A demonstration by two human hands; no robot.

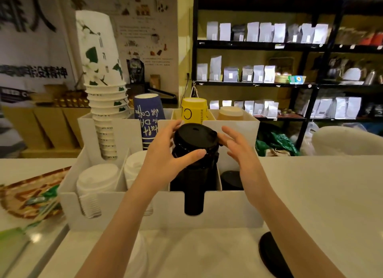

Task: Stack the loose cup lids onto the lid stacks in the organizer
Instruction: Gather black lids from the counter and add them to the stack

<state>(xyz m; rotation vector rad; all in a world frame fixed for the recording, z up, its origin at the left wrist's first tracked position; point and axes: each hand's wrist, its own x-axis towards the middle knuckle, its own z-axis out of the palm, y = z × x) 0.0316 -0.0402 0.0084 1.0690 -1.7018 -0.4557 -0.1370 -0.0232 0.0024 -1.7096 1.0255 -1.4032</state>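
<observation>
A white organizer (172, 207) stands on the counter. Its front row holds two white lid stacks (94, 186) and a tall black lid stack (193, 184). A black lid (195, 137) sits on top of that black stack. My left hand (165, 155) grips the top lid, thumb at its front rim and fingers at its left. My right hand (238, 151) hovers at the lid's right edge with fingers spread. A short black lid stack (231, 179) sits in the right compartment. A loose black lid (271, 255) lies on the counter at the lower right, partly behind my right forearm.
The organizer's back row holds inverted cup stacks: white-and-green (103, 86), blue (148, 116), yellow (193, 110) and tan (231, 112). A patterned tray (27, 196) lies at left. A white object (348, 140) sits at the far right. Black shelves (290, 49) of bags stand behind.
</observation>
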